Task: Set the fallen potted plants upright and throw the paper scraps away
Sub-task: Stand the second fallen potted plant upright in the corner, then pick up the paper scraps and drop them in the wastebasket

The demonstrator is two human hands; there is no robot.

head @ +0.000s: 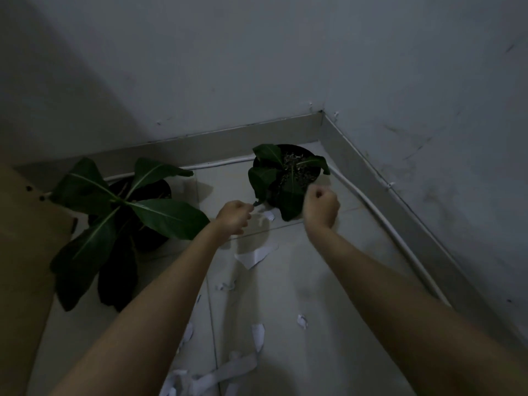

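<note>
Two potted plants stand on a dim tiled floor in a wall corner. The small plant (285, 172) sits upright in a black pot by the corner, its soil showing. My left hand (234, 217) is closed, pinching the tip of one of its drooping leaves (261, 181). My right hand (321, 205) is a closed fist just right of the pot, with nothing visible in it. The large-leafed plant (120, 207) is at the left; whether its dark pot (154, 192) is upright I cannot tell. White paper scraps (254, 257) lie across the floor below my arms, with longer strips (225, 372) nearest me.
A brown cardboard panel (23, 252) leans at the left edge, touching the large plant's leaves. A white cable (380, 218) runs along the baseboard on both walls. The walls close off the back and the right side.
</note>
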